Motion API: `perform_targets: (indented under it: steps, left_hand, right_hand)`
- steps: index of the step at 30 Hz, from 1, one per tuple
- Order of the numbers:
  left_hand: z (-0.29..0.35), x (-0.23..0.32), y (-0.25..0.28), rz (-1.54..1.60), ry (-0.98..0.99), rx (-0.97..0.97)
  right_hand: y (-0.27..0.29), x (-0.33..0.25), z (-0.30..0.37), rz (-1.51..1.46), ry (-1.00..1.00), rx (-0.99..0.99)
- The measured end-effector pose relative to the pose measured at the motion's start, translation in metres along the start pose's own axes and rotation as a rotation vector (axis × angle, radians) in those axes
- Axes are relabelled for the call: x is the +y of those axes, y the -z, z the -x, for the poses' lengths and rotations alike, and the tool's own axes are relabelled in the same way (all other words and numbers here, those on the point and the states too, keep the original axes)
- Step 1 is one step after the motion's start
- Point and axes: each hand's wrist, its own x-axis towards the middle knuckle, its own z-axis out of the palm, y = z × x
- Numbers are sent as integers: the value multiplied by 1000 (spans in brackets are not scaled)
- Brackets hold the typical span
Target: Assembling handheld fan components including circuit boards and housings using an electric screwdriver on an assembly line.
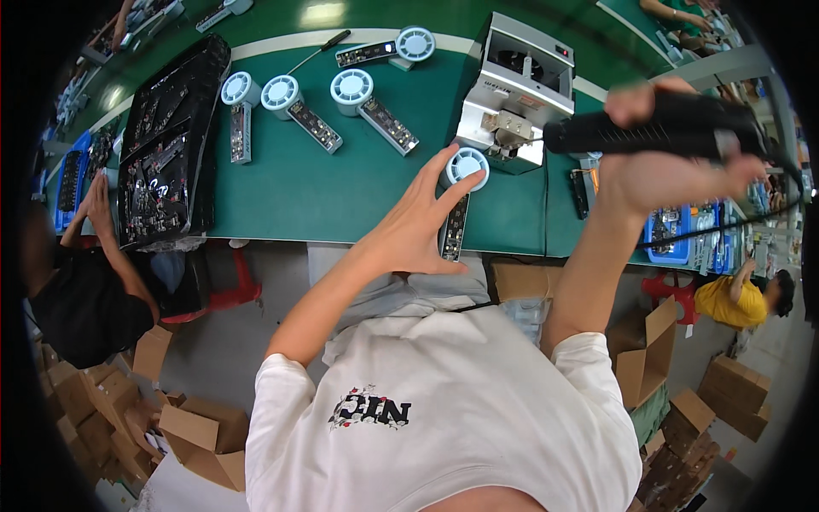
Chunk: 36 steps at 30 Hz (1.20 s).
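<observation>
Left hand [406, 224], fingers spread around it, holds a handheld fan [467, 165]; right hand [653, 179] grips an electric screwdriver [593, 135] toward the screw feeder [500, 101] between them. Likely screw pickup; next needs bit alignment.

Person wore loose white T-shirt [495, 401], cloth softly creased. Short left sleeve [281, 392] and right sleeve [589, 363] were plain white. Neckline [486, 480] was round. Chest print [371, 410] showed dark block letters, pale flowers, small red spots. Left hand [426, 213], right hand [644, 179] were bare.
</observation>
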Motion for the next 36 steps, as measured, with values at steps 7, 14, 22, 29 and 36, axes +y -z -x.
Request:
perform_targets:
  steps: [7,14,22,29,36]
  left_hand:
    - [28,10,-14,-82,154,349]
    - [35,9,-38,-392,398,683]
    - [44,-8,-11,-194,350,623]
    - [35,-21,-10,-83,305,697]
    - [38,-21,-13,-84,286,712]
  right_hand:
    - [-23,32,-5,415,-138,116]
    - [-29,34,9,423,-233,94]
    - [-22,-4,80,-40,-158,-4]
    - [-37,-4,112,-14,-147,-89]
    - [-50,2,126,-65,-191,-99]
